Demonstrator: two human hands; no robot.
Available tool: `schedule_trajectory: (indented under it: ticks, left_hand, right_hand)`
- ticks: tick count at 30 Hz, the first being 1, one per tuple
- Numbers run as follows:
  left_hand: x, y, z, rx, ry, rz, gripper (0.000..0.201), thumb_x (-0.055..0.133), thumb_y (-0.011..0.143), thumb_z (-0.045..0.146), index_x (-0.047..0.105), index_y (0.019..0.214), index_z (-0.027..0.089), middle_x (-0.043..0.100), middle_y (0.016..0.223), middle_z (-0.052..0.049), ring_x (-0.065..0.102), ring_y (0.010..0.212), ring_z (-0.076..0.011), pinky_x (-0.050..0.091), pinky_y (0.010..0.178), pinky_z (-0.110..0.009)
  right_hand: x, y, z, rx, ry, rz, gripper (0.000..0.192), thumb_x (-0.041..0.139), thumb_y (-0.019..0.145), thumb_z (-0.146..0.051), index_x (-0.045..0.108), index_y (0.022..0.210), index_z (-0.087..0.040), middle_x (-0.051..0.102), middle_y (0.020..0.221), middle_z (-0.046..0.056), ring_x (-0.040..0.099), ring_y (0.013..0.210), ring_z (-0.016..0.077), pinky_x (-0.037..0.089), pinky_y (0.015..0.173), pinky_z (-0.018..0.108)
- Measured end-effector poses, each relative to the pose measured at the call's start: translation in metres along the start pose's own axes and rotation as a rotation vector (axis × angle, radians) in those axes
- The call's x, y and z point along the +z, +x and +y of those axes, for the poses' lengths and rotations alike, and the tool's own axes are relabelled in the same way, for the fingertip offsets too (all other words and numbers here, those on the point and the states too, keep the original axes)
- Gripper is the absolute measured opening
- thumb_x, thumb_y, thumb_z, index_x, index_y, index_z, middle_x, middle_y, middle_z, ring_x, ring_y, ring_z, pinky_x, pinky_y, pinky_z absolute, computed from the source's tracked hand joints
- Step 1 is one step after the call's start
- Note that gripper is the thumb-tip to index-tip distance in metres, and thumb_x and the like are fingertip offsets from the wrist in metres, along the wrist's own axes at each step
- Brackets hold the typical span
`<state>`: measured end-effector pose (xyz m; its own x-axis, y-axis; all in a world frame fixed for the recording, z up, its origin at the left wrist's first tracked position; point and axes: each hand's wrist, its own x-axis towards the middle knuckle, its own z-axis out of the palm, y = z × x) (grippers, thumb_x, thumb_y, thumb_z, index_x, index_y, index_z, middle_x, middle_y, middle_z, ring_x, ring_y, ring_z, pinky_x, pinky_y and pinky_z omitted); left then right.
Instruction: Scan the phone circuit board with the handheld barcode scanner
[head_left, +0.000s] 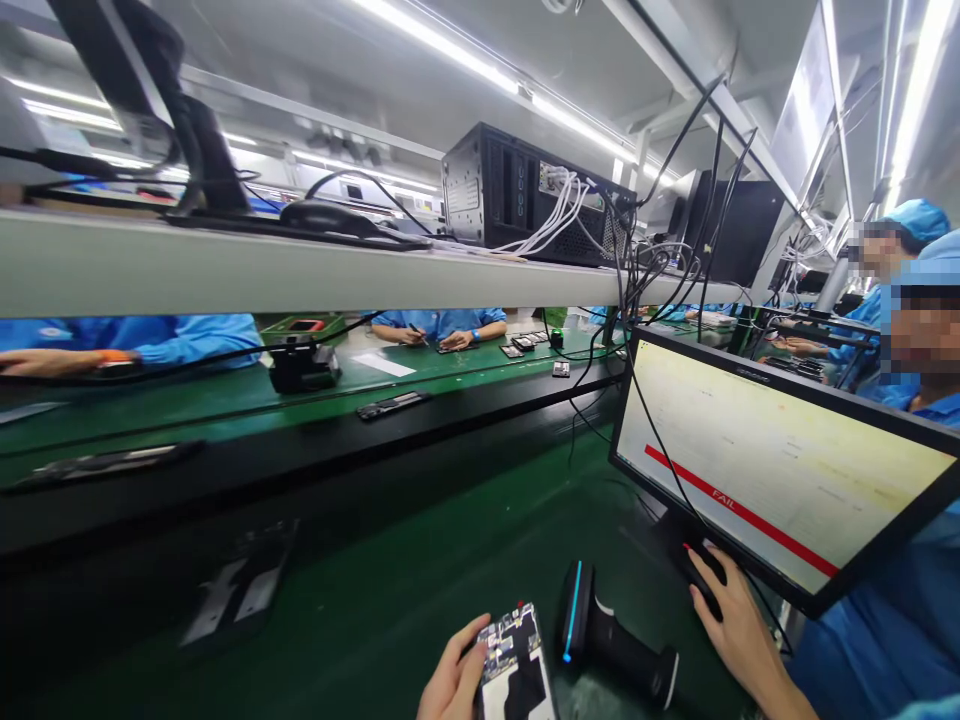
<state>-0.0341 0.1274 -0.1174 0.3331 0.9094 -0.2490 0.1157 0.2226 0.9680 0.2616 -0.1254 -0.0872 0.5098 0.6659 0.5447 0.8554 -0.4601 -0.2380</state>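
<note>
My left hand grips an opened phone by its left edge at 6 o'clock, bare board facing up, thumb curled onto the rim. My right hand lies at 4 o'clock, fingers draped over a mouse under the monitor, which shows a red FAIL bar. A scanner lies on the green mat between my 2 hands, just right of the phone.

The grip is 1-sided, so I judge the phone could tip and drop. My thumb could touch the exposed board. Swinging the phone toward 3 o'clock could knock the scanner. Cables hanging at 1 o'clock could snag if I reach up.
</note>
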Motion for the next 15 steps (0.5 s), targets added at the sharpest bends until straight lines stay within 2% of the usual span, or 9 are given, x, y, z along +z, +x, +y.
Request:
schedule_trajectory:
  ticks: [6, 11, 15]
  left_hand:
    - [0.0029, -0.0018, -0.0020, -0.010, -0.093, -0.002, 0.070, 0.055, 0.058, 0.073, 0.055, 0.111, 0.028, 0.073, 0.070, 0.001, 0.070, 0.065, -0.0293, 0.054, 0.059, -0.036]
    - [0.0000, -0.0043, 0.0018, 0.028, -0.047, 0.007, 0.065, 0.052, 0.061, 0.072, 0.058, 0.109, 0.028, 0.073, 0.072, 0.001, 0.071, 0.066, -0.0288, 0.057, 0.062, -0.036]
    - [-0.0060, -0.0032, 0.0034, 0.039, 0.030, -0.056, 0.062, 0.049, 0.068, 0.070, 0.054, 0.113, 0.028, 0.075, 0.080, -0.001, 0.072, 0.071, -0.0297, 0.059, 0.069, -0.038]
  right_hand:
    - [0.0020, -0.0007, 0.0029, 0.012, 0.004, -0.016, 0.056, 0.046, 0.092, -0.038, 0.030, 0.145, -0.043, 0.042, 0.140, 0.008, 0.053, 0.124, 0.0333, 0.050, 0.103, 0.054]
    - [0.0017, -0.0021, 0.0038, 0.020, 0.013, -0.030, 0.054, 0.045, 0.093, -0.037, 0.031, 0.145, -0.042, 0.040, 0.141, 0.008, 0.051, 0.126, 0.0329, 0.048, 0.106, 0.053]
    - [0.0010, -0.0022, 0.0022, 0.006, -0.010, -0.016, 0.054, 0.045, 0.092, -0.036, 0.031, 0.144, -0.043, 0.043, 0.138, 0.009, 0.055, 0.122, 0.0327, 0.051, 0.102, 0.054]
